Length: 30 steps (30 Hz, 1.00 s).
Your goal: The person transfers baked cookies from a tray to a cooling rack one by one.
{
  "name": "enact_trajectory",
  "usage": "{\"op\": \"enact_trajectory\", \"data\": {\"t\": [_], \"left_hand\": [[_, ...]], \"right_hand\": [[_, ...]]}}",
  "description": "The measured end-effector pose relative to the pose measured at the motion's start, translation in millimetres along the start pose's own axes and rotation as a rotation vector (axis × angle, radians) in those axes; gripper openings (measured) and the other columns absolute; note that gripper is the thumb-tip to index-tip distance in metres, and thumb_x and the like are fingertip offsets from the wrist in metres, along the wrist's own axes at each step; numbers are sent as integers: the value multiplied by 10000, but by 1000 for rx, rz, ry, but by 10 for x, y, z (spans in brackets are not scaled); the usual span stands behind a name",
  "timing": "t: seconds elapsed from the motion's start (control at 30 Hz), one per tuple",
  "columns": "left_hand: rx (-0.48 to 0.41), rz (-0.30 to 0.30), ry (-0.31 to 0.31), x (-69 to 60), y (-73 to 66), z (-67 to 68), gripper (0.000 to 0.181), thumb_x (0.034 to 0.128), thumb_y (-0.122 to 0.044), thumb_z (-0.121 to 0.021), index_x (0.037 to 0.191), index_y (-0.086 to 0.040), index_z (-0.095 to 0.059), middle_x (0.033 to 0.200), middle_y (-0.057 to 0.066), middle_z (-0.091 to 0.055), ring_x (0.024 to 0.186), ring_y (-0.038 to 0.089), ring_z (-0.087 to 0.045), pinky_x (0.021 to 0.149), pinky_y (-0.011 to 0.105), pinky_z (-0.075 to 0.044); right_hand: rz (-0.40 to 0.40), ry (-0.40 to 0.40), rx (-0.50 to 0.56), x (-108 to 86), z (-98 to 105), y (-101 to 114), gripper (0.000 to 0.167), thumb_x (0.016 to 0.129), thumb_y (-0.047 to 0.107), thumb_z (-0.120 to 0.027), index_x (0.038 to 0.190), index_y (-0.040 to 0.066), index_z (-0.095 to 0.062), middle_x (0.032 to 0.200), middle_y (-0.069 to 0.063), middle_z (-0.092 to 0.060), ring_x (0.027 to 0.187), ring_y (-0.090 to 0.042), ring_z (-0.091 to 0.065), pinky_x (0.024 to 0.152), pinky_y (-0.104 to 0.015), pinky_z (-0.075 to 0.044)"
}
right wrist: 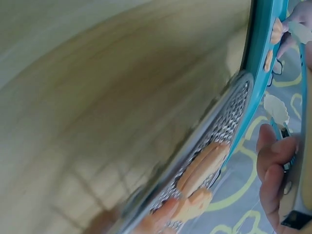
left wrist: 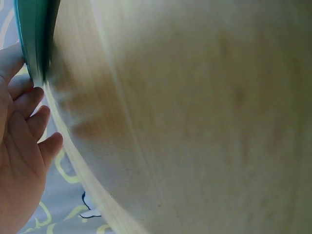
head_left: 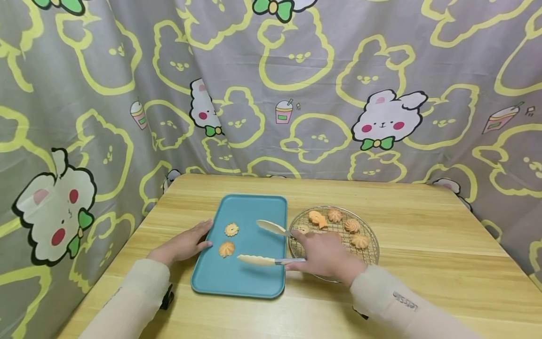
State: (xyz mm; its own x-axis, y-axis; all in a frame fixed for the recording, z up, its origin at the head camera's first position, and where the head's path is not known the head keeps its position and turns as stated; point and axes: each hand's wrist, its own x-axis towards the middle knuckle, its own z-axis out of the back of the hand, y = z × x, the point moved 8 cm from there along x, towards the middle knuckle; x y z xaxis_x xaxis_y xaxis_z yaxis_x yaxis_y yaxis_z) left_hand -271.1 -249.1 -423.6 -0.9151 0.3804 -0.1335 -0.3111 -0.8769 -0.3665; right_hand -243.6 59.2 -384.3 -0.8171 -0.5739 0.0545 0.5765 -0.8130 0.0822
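My right hand (head_left: 326, 254) grips a pair of metal tongs (head_left: 256, 260) with cream scalloped tips. The tongs' arms are spread over the right half of a blue rectangular tray (head_left: 254, 282), with nothing between them. A ring-shaped cookie (head_left: 231, 230) and a fluted round cookie (head_left: 226, 249) lie on the tray's left half. Alongside the tray's left rim rests my left hand (head_left: 188, 242), its thumb and fingers touching the edge. Beneath my right hand is a round wire rack (head_left: 372, 254) bearing a fish-shaped cookie (head_left: 317, 219), a swirled cookie (head_left: 352, 226) and several others, some partly hidden.
Both the tray and the rack stand on a light wooden table (head_left: 436, 263), side by side. A grey patterned curtain (head_left: 313, 141) hangs behind the table and on the left and right.
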Motion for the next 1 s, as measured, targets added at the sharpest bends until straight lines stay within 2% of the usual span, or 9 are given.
{"op": "enact_trajectory", "data": {"t": [0.2,0.33,0.47,0.53,0.73,0.87,1.0], "left_hand": [[2,-5,-4,2,-6,9,671,995,-288,-527,1492,42,-218,1523,247,-214,1381,440,-187,1089,569,-213],[4,-8,-3,7,7,0,675,995,-288,-527,1493,40,-212,1526,244,-208,1382,437,-184,1089,568,-213],[1,-10,-5,14,25,-9,681,993,-296,-529,1493,41,-213,1525,246,-207,1382,439,-184,1087,570,-215],[4,-11,-5,16,32,-12,683,993,-302,-529,1492,43,-215,1521,254,-209,1377,447,-189,1082,576,-219],[5,-3,-7,12,32,-6,683,991,-304,-531,1493,36,-220,1519,255,-217,1375,447,-196,1083,575,-219],[6,4,-8,8,16,5,683,989,-310,-533,1493,33,-226,1519,249,-223,1378,441,-195,1088,567,-215],[9,10,-6,9,10,7,680,990,-305,-532,1496,28,-221,1522,242,-220,1382,433,-192,1092,561,-214]], "right_hand": [[56,9,29,70,-23,147,909,753,768,-550,1413,146,-477,656,48,-545,507,-79,-451,403,-265,-375],[97,10,23,119,-56,227,894,769,750,-552,1395,115,-496,701,40,-578,546,-79,-485,425,-252,-392],[121,18,28,165,-86,293,887,779,737,-554,1392,98,-502,658,59,-540,538,-80,-486,434,-252,-404],[131,15,25,183,-93,326,877,786,731,-553,1386,93,-512,682,49,-579,541,-81,-504,429,-250,-403],[132,10,5,227,-115,404,849,786,730,-555,1365,110,-536,811,-35,-679,603,-125,-583,430,-260,-417],[126,7,2,271,-120,450,819,789,721,-563,1357,130,-551,735,-15,-644,560,-118,-548,422,-264,-402],[124,6,-4,319,-113,502,790,797,710,-566,1355,150,-557,728,-11,-637,594,-143,-581,412,-264,-390]]}}
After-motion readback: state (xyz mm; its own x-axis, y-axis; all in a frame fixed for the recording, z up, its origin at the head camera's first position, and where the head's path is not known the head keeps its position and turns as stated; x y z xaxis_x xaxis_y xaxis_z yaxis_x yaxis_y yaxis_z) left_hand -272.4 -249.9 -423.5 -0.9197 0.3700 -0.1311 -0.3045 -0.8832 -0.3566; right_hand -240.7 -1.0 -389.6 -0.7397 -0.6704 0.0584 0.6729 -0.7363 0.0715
